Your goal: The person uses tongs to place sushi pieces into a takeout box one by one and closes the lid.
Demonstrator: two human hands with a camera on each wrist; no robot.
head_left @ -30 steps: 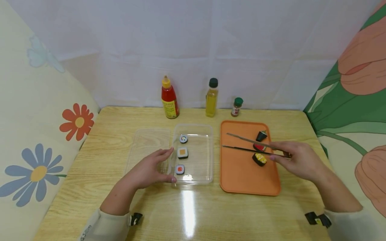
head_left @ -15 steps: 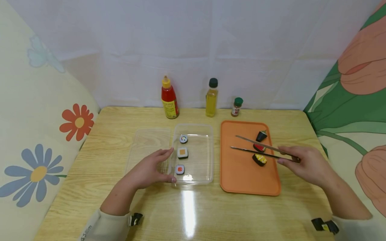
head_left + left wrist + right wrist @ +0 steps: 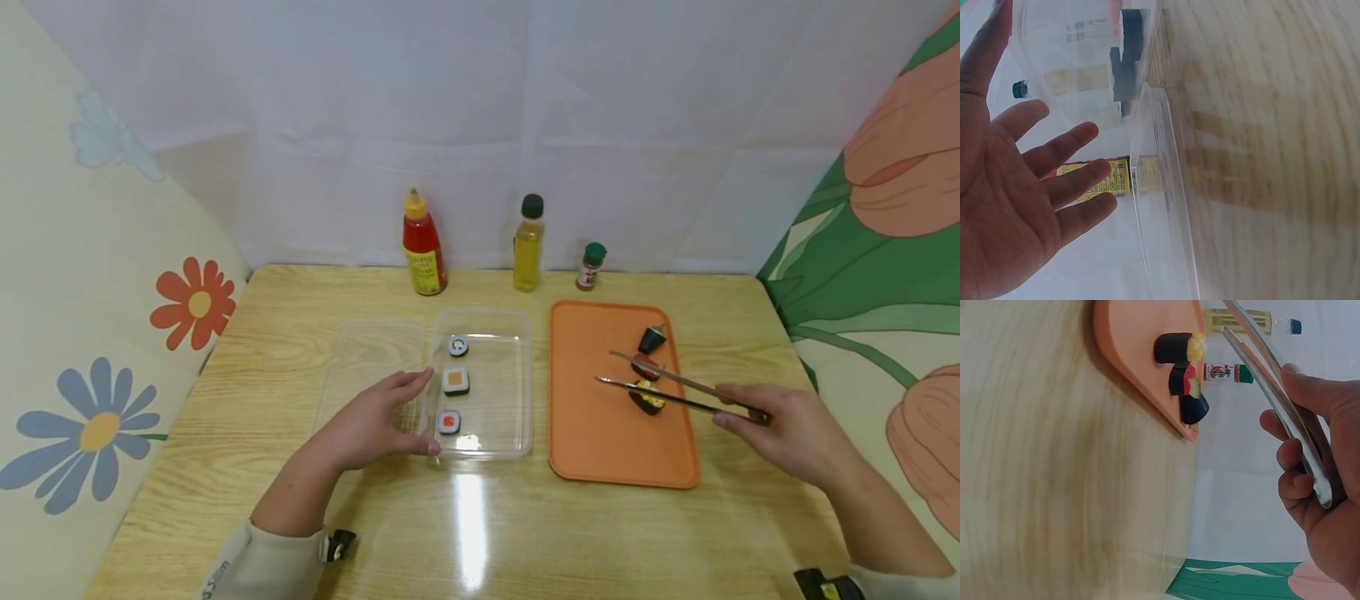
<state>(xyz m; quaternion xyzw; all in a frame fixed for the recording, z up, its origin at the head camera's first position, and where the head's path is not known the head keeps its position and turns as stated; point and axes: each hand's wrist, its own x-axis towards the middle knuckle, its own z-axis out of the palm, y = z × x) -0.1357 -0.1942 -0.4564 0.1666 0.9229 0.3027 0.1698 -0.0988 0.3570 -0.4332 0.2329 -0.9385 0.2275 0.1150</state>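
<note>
My right hand [image 3: 787,429] grips metal tongs [image 3: 1272,384] near their closed end, arms slightly apart with nothing between the tips. The tongs reach over the orange tray [image 3: 588,442], overlapping a corn-topped sushi [image 3: 647,398] and a red-topped sushi [image 3: 645,366] in the head view. A black cone-shaped hand roll [image 3: 652,338] lies behind these. My left hand [image 3: 375,422], fingers spread, has its thumb and fingertips right at the left wall of a clear plastic box [image 3: 495,400]. Three sushi rolls line that side inside: a round one [image 3: 457,345], an orange-centred one [image 3: 455,381] and a red-centred one [image 3: 448,422].
A clear lid [image 3: 375,354] lies left of the box, partly behind my left hand. Along the table's back edge stand a red sauce bottle [image 3: 423,250], an oil bottle [image 3: 528,250] and a small green-capped spice jar [image 3: 590,267]. A white cloth [image 3: 480,125] hangs behind.
My right hand has moved right and toward me with the tongs, bringing their tips closer to the sushi on the tray. My left hand has stayed in place.
</note>
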